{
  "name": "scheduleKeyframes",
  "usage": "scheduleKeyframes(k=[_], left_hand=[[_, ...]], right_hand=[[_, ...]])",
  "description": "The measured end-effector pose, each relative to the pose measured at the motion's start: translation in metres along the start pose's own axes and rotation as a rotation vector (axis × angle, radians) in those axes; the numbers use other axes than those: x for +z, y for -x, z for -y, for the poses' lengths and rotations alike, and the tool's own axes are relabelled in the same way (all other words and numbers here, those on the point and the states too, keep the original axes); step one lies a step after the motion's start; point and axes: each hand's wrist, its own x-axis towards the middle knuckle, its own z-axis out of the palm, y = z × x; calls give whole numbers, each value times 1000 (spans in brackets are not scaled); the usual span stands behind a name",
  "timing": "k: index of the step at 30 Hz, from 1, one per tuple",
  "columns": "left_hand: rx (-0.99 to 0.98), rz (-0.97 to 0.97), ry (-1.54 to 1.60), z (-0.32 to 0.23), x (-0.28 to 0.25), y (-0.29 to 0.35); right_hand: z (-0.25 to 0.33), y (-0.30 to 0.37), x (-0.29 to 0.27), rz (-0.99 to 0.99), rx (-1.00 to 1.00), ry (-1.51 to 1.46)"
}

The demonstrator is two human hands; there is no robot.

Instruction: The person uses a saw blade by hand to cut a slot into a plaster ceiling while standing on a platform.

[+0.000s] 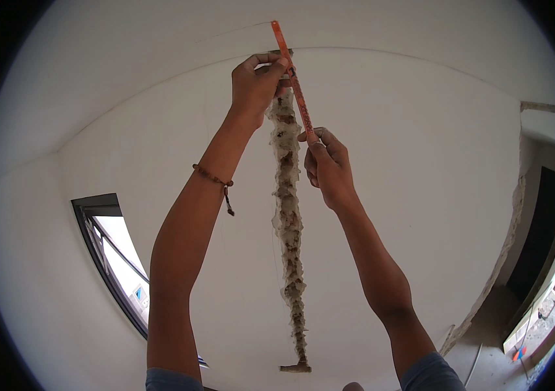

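A narrow orange-red hacksaw blade (299,95) slants across the top of a rough vertical channel (286,171) cut into the white wall. Its upper end, with a small hole, reaches past the line between wall and ceiling. My left hand (253,83) pinches the blade at about a third of its length, close to the channel's top. Lower down, my right hand (329,168) grips the bottom end between thumb and fingers, just right of the channel. Part of the channel's upper end is hidden behind my left fingers and the blade.
The channel runs down to a short horizontal cut (295,369) near the bottom. A dark-framed window (98,251) stands on the left. To the right, a rough broken wall edge (511,231) borders an opening with a dark door panel (538,225). Overhead is the white ceiling (160,45).
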Motion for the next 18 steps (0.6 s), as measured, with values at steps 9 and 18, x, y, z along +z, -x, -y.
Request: scheduleKeyframes(k=[9,18], left_hand=[[-24,-19,-32,5,0,-6],[-74,63,9,8,-7,1]], right_hand=[[-11,-7,1,-28,13,20],[-29,-12,24,-84,-96,76]])
